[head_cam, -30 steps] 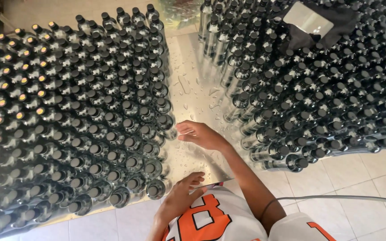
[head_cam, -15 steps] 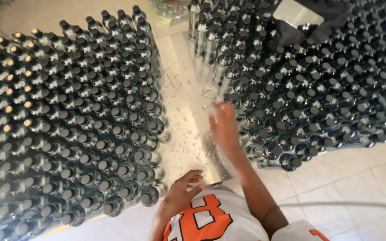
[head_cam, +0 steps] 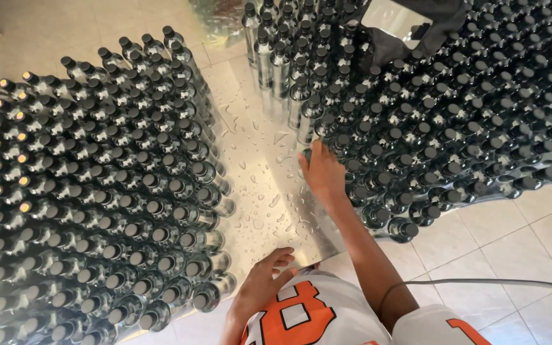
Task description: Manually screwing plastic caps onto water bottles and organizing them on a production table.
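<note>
Head view, looking straight down. A shiny, wet metal counter (head_cam: 260, 172) runs up the middle of the frame, beaded with water drops. It carries two dense masses of upright dark glass bottles with black caps, seen from above.

The left block of bottles (head_cam: 97, 191) fills the left half of the frame; a few caps at its far left edge are yellow. The right block of bottles (head_cam: 455, 108) fills the upper right and reaches past the frame edge. A bare strip of counter lies between the two blocks.

The person's right hand (head_cam: 322, 174) reaches forward across the bare strip to the near left edge of the right block. Its fingers are spread and relaxed, touching the bottles at that edge; whether they grip one cannot be told.

The left hand (head_cam: 264, 281) rests at the near edge of the counter, fingers loosely curled and holding nothing, just beside the nearest bottles of the left block.

Below the hands is a white shirt (head_cam: 308, 319) with orange lettering. A thin grey cable (head_cam: 493, 282) crosses the pale tiled floor (head_cam: 519, 243) at lower right.
</note>
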